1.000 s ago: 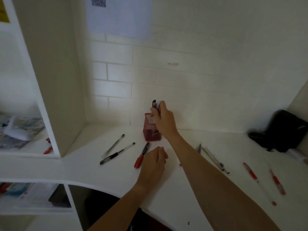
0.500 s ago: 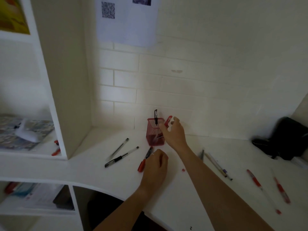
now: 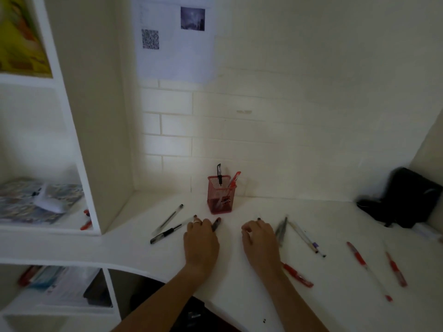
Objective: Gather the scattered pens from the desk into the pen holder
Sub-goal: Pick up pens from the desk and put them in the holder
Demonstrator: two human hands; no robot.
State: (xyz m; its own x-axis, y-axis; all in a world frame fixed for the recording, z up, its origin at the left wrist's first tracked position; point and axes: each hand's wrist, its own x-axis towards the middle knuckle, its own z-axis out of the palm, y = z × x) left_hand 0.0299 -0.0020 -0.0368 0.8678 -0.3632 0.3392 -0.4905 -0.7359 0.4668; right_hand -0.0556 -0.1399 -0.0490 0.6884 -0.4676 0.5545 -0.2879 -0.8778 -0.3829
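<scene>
A red mesh pen holder [image 3: 220,198] stands by the back wall with a black pen [image 3: 219,173] and a red pen [image 3: 235,179] upright in it. My left hand [image 3: 201,243] lies on the desk in front of it, fingers curled over a red pen whose dark end [image 3: 216,224] sticks out past them. My right hand [image 3: 260,243] hovers low beside it, fingers loosely bent and holding nothing, just left of a grey pen [image 3: 281,230]. Several more pens lie scattered: a clear one [image 3: 169,219], a black one [image 3: 167,233], and a red one [image 3: 297,275].
White pens [image 3: 304,237] and two more red pens [image 3: 359,257] [image 3: 395,269] lie to the right. A black bag [image 3: 407,197] sits in the right corner. A white shelf panel [image 3: 96,140] bounds the desk on the left, with a book and a red pen [image 3: 86,224] behind it.
My right hand let a red pen go into the holder and came down to the desk. My left hand slid forward over the red pen. The view tilted upward.
</scene>
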